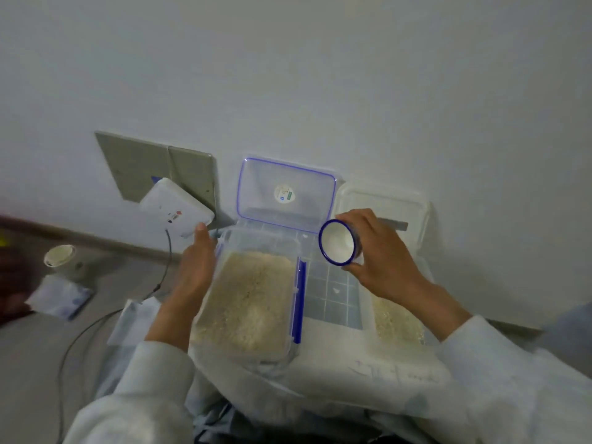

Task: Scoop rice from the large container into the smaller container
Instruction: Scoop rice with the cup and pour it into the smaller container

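A clear container with blue clips (256,238), filled with rice (250,299), sits in front of me with its lid (285,190) standing open against the wall. To its right lies a larger translucent container (426,219) with rice (397,318) in its near end. My right hand (381,261) holds a white cup with a blue rim (338,246), tipped on its side and looking empty, above the gap between the two containers. My left hand (195,267) rests flat against the left wall of the blue-clipped container.
A white device (176,208) with a cable (166,261) leans on the wall at the left. On the floor farther left stand a paper cup (61,256) and a small packet (61,298). A light cloth (352,376) covers the surface under the containers.
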